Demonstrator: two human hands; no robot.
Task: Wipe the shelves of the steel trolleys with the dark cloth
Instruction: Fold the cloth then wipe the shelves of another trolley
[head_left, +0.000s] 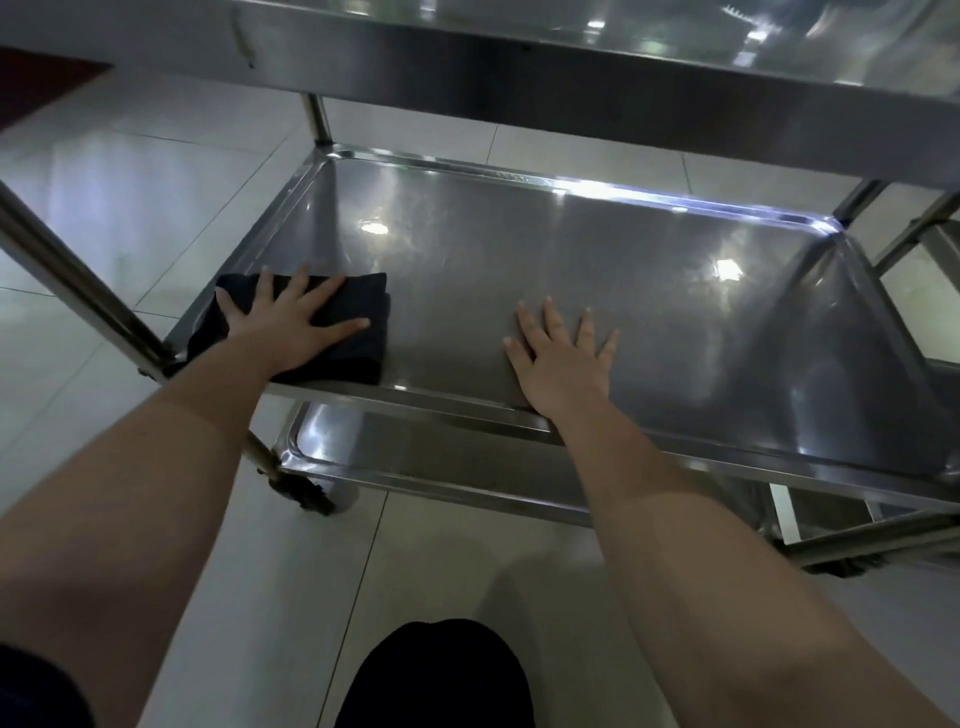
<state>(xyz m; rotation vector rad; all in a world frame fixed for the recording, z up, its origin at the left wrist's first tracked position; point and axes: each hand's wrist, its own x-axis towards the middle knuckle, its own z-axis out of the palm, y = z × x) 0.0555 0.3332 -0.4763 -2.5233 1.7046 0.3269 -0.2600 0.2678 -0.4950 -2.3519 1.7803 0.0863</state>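
Wears a dark sleeve (31, 691) on the left upper arm; leaves both forearms (675, 519) bare; has dark trousers (436, 675) over one knee.

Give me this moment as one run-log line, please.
left hand: flat on dark cloth | cloth: left end of middle shelf | right hand: flat on bare steel

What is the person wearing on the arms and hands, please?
The left hand and right hand are ungloved, with no rings, watch or bracelet visible; the left forearm and right forearm are bare. A dark sleeve edge shows at the left upper arm.
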